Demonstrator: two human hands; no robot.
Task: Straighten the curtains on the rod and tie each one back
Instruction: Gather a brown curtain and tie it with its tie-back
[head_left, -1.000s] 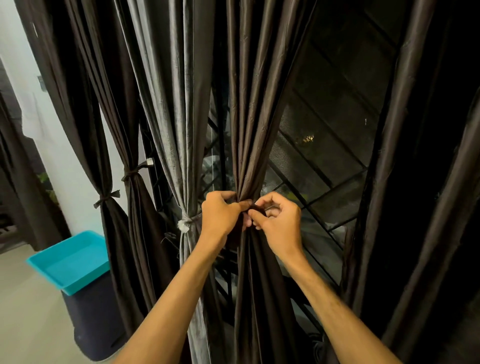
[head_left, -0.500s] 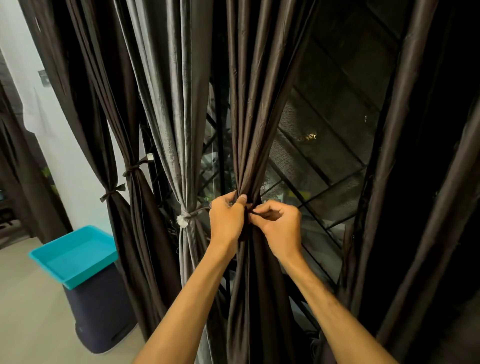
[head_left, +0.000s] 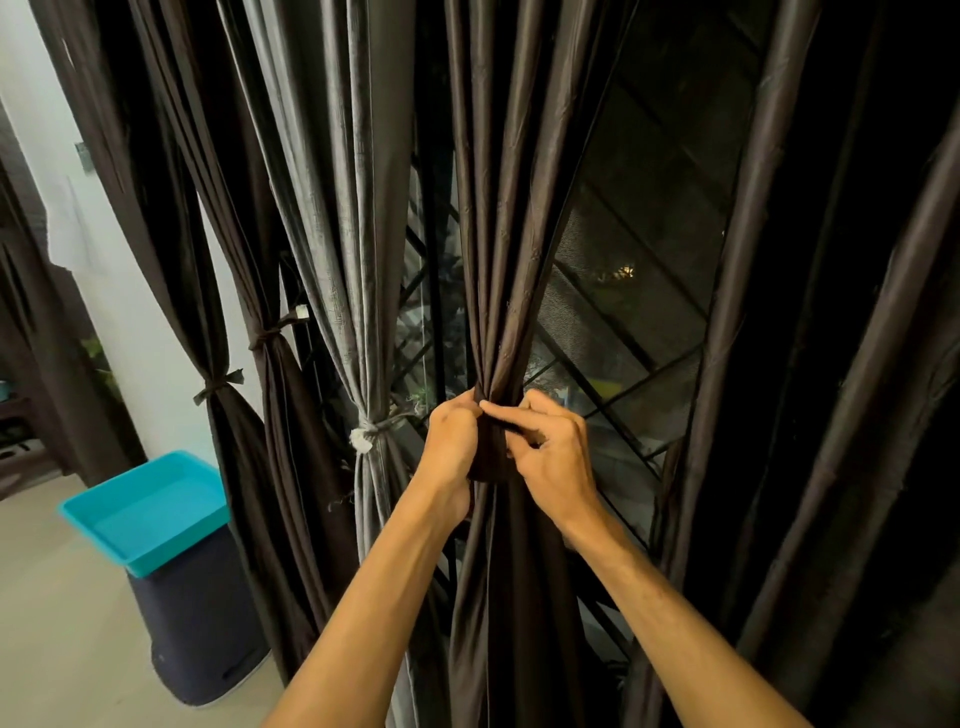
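Dark brown curtain (head_left: 498, 234) hangs dead centre before the window grille (head_left: 623, 332), gathered into a tight bunch at mid-height, and the grey curtain (head_left: 353, 234) just left of it is already knotted (pale tie, neat enough). Left hand (head_left: 451, 441) has its fingers curled round the bunch. Right hand (head_left: 558, 457) pinches the dark tie strip (head_left: 511, 427) between thumb and forefinger, fingertip against the left hand.
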